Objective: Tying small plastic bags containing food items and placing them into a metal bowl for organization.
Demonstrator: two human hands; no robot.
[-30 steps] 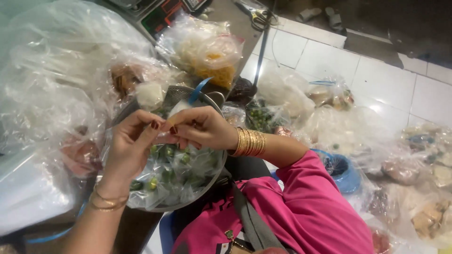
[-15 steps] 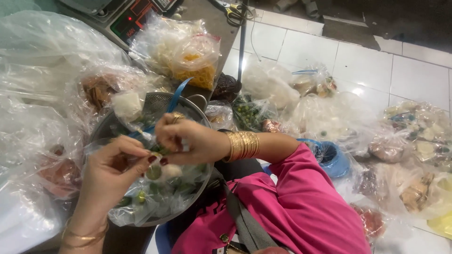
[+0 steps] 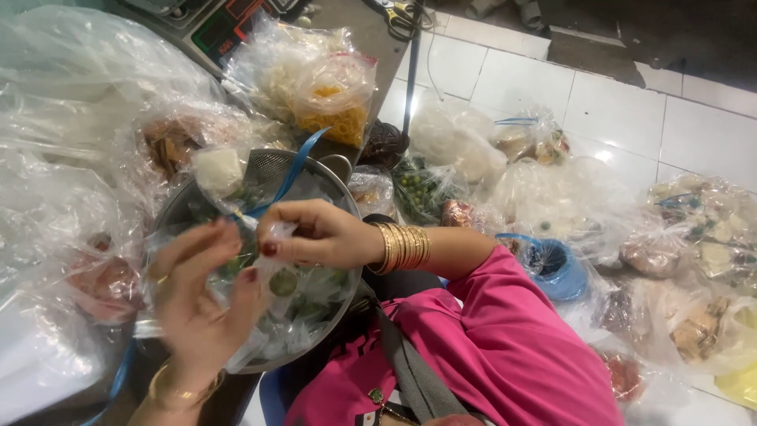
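Far left: clear bags [image 3: 55, 197] are lying heaped on the counter [image 3: 359, 28]; one is showing reddish contents
Left hand: the left hand [image 3: 197, 304] is lying blurred over the bowl, fingers spread and loosely curled against the bag; a gold bangle [image 3: 177, 386] is sitting at its wrist; whether it is gripping the plastic I cannot tell
Bag: the clear bag [image 3: 296, 296] of green produce is sitting inside the bowl, between the two hands
Bowl: the metal bowl [image 3: 335, 170] is resting at the counter's near edge; a blue strip [image 3: 288, 177] is running up across its rim
Right hand: the right hand [image 3: 319, 233] is hovering over the bowl, thumb and fingers pressed together, pinching the top of the bag; gold bangles [image 3: 402, 246] are stacked at its wrist; a pink sleeve [image 3: 505, 339] is following
Behind: a bag of yellow and white food [image 3: 327, 87] is standing beside a scale [image 3: 229, 31]
Right: more bags [image 3: 694, 237] are lying spread on the white tiled floor [image 3: 615, 102]; a blue bag [image 3: 556, 268] is sitting just beside the sleeve
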